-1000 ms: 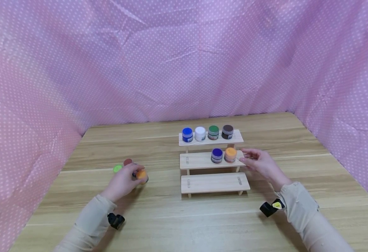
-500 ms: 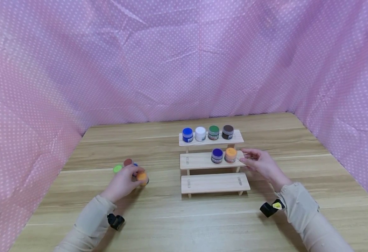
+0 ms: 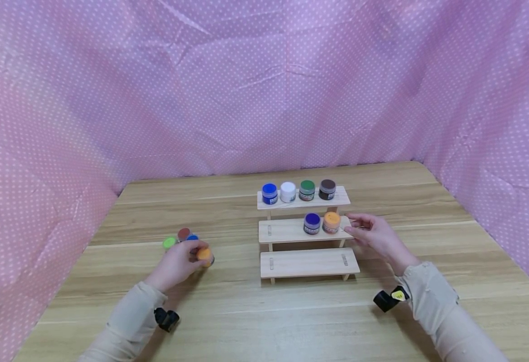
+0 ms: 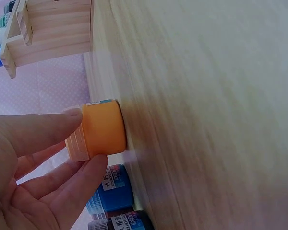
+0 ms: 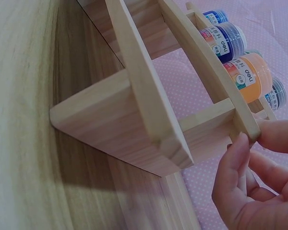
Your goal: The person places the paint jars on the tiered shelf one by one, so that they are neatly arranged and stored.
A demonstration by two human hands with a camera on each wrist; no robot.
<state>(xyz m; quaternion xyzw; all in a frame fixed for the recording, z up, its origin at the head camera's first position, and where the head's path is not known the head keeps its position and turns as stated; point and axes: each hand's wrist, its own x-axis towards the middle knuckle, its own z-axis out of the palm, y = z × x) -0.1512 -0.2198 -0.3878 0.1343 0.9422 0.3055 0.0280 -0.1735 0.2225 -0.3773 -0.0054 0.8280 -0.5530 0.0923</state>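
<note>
My left hand (image 3: 177,264) pinches a paint jar with orange paint (image 4: 104,128) by its lid end, thumb on one side and fingers on the other. The jar's base is right at the tabletop in the left wrist view. Just beyond the fingers stand jars with a blue lid (image 3: 192,238), a reddish-brown lid (image 3: 184,233) and a light green lid (image 3: 169,242), partly hidden by the hand. With thumb and fingertips, my right hand (image 3: 376,237) grips the right end of the middle shelf (image 5: 247,128) of a three-step wooden rack (image 3: 310,263).
The top step carries jars in blue (image 3: 269,194), white (image 3: 287,192), green (image 3: 306,190) and dark brown (image 3: 327,189). On the middle step's right half are a purple jar (image 3: 312,224) and a light orange jar (image 3: 331,222). A pink dotted curtain (image 3: 264,90) hangs behind the table.
The orange jar and the left fingers have shifted slightly toward the front, so more of the blue lid behind them shows. The right hand stays at the shelf end.
</note>
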